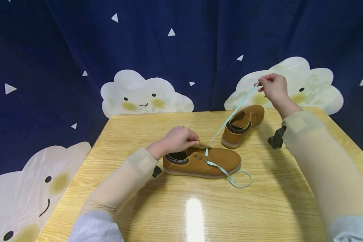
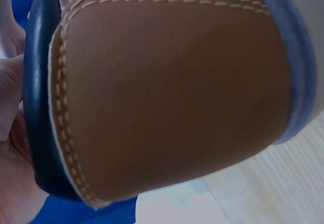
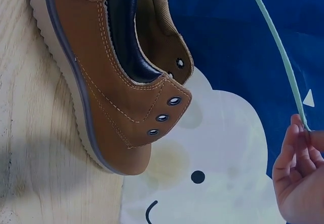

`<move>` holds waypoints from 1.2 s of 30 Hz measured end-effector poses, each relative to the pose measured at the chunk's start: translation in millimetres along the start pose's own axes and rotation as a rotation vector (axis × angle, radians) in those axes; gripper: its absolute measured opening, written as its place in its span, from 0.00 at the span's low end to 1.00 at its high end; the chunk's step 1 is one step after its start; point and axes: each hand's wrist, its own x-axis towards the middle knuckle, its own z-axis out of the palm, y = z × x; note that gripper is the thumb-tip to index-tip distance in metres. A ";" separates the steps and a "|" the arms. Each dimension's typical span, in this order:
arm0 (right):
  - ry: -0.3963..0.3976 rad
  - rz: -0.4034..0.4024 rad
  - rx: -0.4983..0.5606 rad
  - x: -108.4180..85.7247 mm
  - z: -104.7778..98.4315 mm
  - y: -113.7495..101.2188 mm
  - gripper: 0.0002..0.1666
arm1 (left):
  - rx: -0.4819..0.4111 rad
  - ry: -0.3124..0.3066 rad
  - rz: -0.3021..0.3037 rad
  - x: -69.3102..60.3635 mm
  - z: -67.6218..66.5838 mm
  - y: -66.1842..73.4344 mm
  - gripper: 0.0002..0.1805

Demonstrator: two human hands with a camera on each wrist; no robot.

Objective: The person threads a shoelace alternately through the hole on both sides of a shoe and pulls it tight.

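A brown lace-up shoe (image 1: 224, 158) lies on the table, toe to the right. My left hand (image 1: 179, 139) pinches its far eyelet flap (image 1: 203, 145) and lifts it. Raised at the upper right, my right hand (image 1: 273, 88) pinches a pale mint shoelace (image 1: 234, 112), which runs taut from the shoe's front eyelets. The lace's other part (image 1: 219, 167) hangs over the near side and ends in a loop on the table. The left wrist view is filled by the shoe's stitched heel (image 2: 172, 92); in the right wrist view, fingertips (image 3: 293, 133) grip the lace.
A second brown shoe (image 1: 255, 116), with no lace in its visible eyelets (image 3: 162, 118), stands behind and to the right, below my right arm. The wooden table (image 1: 157, 208) ends at a dark blue curtain (image 1: 205, 50) with cloud prints.
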 end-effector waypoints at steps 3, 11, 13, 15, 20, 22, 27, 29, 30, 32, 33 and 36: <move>0.021 0.014 0.001 0.9 -2.0 1.1 0.11 | 0.000 -0.006 0.002 0.2 0.2 0.2 0.07; 0.035 0.031 0.016 1.3 -5.7 2.1 0.09 | -0.003 -0.006 0.002 -0.2 -0.6 1.0 0.07; 0.038 0.036 0.024 1.2 -6.3 2.5 0.08 | -0.004 -0.004 0.004 -0.3 -1.0 1.4 0.07; 0.046 0.036 0.029 1.7 -6.9 3.2 0.08 | -0.007 -0.001 0.006 -0.4 -1.3 1.7 0.07; 0.058 0.039 0.035 2.2 -9.2 3.3 0.08 | -0.009 -0.001 0.004 -0.5 -1.4 2.2 0.07; 0.059 0.052 0.037 2.2 -10.2 3.0 0.08 | -0.005 -0.003 0.000 -0.6 -1.3 2.2 0.07; 0.064 0.072 0.060 2.5 -11.2 4.2 0.07 | -0.003 -0.006 -0.009 -0.4 -0.8 1.9 0.07; 0.066 0.062 0.071 1.7 -10.0 4.6 0.07 | -0.009 -0.005 -0.012 -0.5 -0.5 1.7 0.07; 0.066 0.055 0.084 0.9 -9.1 4.7 0.07 | -0.011 -0.005 -0.014 -0.4 -0.3 1.5 0.07; 0.062 0.044 0.121 -0.5 -6.6 5.2 0.07 | -0.014 -0.004 -0.018 -0.3 0.2 0.9 0.07; 0.059 0.038 0.136 -1.7 -5.2 5.2 0.07 | -0.013 -0.004 -0.020 -0.3 0.4 0.6 0.07; 0.039 0.029 0.204 -6.1 -1.6 3.8 0.07 | -0.014 -0.007 -0.026 0.1 1.2 -0.1 0.08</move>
